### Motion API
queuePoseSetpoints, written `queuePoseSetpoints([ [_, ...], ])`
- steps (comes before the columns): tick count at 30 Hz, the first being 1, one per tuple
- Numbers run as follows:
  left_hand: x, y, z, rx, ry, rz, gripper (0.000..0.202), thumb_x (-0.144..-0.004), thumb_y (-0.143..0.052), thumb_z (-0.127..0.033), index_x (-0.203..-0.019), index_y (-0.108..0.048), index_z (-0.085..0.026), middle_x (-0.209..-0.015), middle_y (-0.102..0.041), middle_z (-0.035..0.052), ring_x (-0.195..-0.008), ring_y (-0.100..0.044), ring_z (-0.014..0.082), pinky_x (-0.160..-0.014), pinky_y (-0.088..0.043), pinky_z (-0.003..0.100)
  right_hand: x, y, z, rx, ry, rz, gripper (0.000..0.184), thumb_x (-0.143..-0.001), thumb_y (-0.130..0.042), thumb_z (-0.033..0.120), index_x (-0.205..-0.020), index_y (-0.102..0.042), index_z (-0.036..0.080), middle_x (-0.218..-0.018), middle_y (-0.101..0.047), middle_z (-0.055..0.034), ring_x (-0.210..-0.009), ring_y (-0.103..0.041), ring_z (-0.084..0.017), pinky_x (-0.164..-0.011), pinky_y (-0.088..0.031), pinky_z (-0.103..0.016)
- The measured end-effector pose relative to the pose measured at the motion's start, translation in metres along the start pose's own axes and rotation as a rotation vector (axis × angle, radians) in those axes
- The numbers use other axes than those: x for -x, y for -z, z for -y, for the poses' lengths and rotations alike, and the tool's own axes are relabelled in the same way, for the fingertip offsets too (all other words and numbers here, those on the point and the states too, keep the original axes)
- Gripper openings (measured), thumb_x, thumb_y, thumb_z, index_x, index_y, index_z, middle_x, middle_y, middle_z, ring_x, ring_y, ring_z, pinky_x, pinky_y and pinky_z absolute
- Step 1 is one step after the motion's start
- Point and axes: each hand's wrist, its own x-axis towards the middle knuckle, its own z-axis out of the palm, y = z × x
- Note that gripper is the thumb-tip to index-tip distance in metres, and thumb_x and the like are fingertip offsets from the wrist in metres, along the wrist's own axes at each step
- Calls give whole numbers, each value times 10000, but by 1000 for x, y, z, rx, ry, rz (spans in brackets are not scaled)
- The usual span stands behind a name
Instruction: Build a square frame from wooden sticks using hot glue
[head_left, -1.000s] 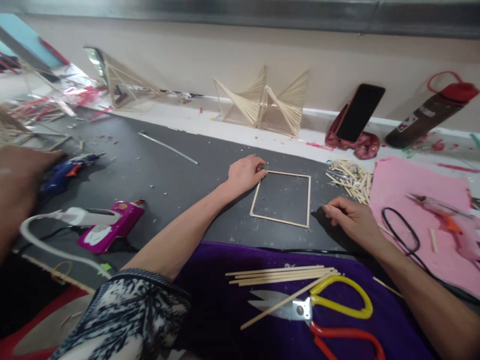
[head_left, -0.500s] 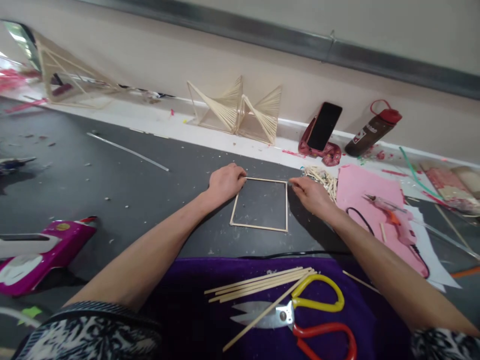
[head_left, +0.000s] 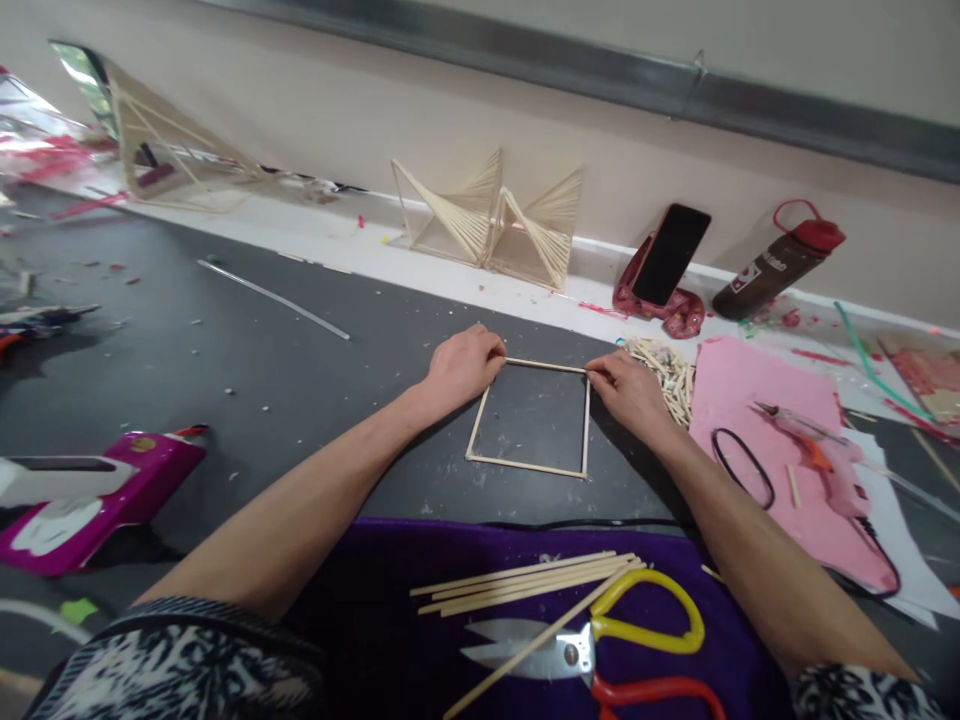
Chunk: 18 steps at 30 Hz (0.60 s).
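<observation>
A square frame of thin wooden sticks [head_left: 527, 467] lies flat on the grey table. My left hand [head_left: 465, 362] pinches its far left corner between thumb and fingers. At the far right corner, my right hand [head_left: 628, 390] has its fingertips closed on the stick end. Several loose wooden sticks [head_left: 510, 588] rest on the purple cloth [head_left: 375, 620] nearest me. Scissors [head_left: 576, 655] with one yellow and one red handle lie beside them, blades pointing left, one stick crossing over the blades.
Short stick pieces [head_left: 667, 378] are heaped beyond my right hand. A pink glue gun [head_left: 840, 470] lies on pink sheet [head_left: 750, 380] at right. A magenta-and-white tool [head_left: 142, 490] sits at left. Stick models [head_left: 480, 225], a phone [head_left: 671, 255] and a bottle [head_left: 776, 265] line the wall.
My right fingertips have come in against the frame's far right corner, where a small gap showed before. The whole scene has shifted slightly right in view. My left hand keeps its hold.
</observation>
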Motion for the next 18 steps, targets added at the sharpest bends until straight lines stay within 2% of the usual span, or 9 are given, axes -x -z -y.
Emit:
queuePoseSetpoints([
  [4, -2, 2, 0, 68, 6, -10, 204, -757, -492, -221, -838, -676, -185, -860, -660, 58, -803, -594, 166, -746, -442, 290, 1, 3, 2, -123, -32, -57, 204, -846, -477, 305, -886, -649, 202, -853, -640, -54, -745, -572, -176, -683, -417, -300],
  [7, -3, 4, -1, 176, 78, -5, 186, -723, -518, -206, -804, -683, -178, -790, -672, 45, -729, -594, 152, -713, -455, 282, 1, 2, 2, -340, -130, -79, 173, -822, -507, 303, -890, -627, 200, -802, -651, -30, -706, -584, -162, -660, -432, -297],
  [11, -4, 5, 1, 320, 198, 18, 200, -711, -535, -232, -832, -686, -180, -681, -661, 29, -646, -584, 134, -631, -469, 258, -1, -2, 2, -682, -275, -49, 197, -765, -560, 294, -932, -573, 191, -703, -610, 10, -578, -582, -127, -489, -420, -238],
  [14, -4, 6, 1, 379, 233, 51, 218, -707, -545, -247, -858, -686, -178, -644, -654, 29, -586, -570, 120, -574, -469, 244, -1, -3, 5, -777, -331, -2, 228, -741, -577, 296, -942, -552, 193, -687, -602, 18, -529, -573, -114, -392, -383, -201],
  [18, -4, 8, 0, 442, 264, 76, 225, -710, -559, -268, -867, -683, -166, -635, -648, 37, -532, -552, 109, -505, -469, 237, 1, 0, 10, -856, -367, 21, 237, -734, -586, 305, -938, -540, 191, -690, -612, 17, -504, -575, -101, -358, -388, -180],
])
